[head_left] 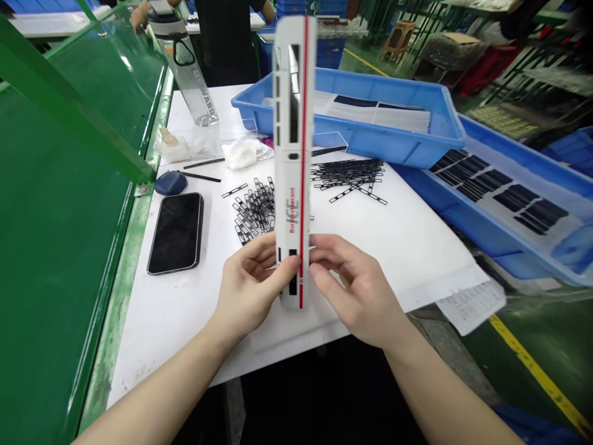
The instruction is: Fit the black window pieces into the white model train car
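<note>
A white model train car body (288,176) with a red stripe, dark windows and the lettering "ICE Bordrestaurant" stands on end, upright in front of me. My left hand (248,287) is closed around its lower part, thumb pressed on the windowed side and fingers behind. At the lower right edge, my right hand (359,287) pinches the body with curled fingers and thumb. Behind it on the white table lie a pile of small black-framed window strips (256,209) and another pile of dark strips (349,173).
To the left lie a phone (176,233) and a dark blue pouch-like object (170,182). A water bottle (192,80) stands farther back. Blue trays (389,139) with dark strips sit at the right, and a green partition (60,247) borders the left side. Another person stands beyond.
</note>
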`<action>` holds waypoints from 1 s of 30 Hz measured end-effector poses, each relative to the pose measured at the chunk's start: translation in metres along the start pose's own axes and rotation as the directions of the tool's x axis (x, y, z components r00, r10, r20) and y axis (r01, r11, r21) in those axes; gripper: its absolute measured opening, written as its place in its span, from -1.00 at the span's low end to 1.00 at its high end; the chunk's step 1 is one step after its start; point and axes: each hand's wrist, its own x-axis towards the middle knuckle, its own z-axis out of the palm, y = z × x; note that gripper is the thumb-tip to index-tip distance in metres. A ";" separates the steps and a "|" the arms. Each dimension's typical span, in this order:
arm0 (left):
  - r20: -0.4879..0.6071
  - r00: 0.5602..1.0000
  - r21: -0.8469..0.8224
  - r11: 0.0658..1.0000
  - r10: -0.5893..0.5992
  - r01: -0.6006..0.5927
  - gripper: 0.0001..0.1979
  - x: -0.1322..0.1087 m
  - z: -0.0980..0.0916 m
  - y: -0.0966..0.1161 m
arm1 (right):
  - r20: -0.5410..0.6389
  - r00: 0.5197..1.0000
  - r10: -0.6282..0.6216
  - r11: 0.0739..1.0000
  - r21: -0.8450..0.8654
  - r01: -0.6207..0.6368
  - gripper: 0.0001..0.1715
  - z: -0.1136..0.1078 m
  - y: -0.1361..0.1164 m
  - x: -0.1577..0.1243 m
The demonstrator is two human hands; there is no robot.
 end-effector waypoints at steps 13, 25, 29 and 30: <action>0.133 0.991 0.025 1.000 -0.001 -0.002 -0.62 -0.006 0.001 0.003 | 0.238 0.960 0.147 0.988 0.003 -0.152 -0.87 -0.011 0.007 -0.004; 0.057 0.998 -0.012 0.999 -0.030 0.031 -0.54 -0.002 -0.003 -0.002 | 0.277 0.933 0.229 0.964 0.067 -0.256 -0.79 -0.017 0.009 0.006; 0.160 0.984 -0.004 0.997 -0.074 0.076 -0.50 0.000 -0.003 0.000 | 0.299 0.912 0.279 0.943 0.095 -0.319 -0.83 -0.021 0.008 0.001; 0.171 0.982 0.002 0.997 -0.082 0.083 -0.49 0.000 -0.003 0.001 | 0.286 0.915 0.285 0.943 0.086 -0.321 -0.85 -0.019 0.007 -0.001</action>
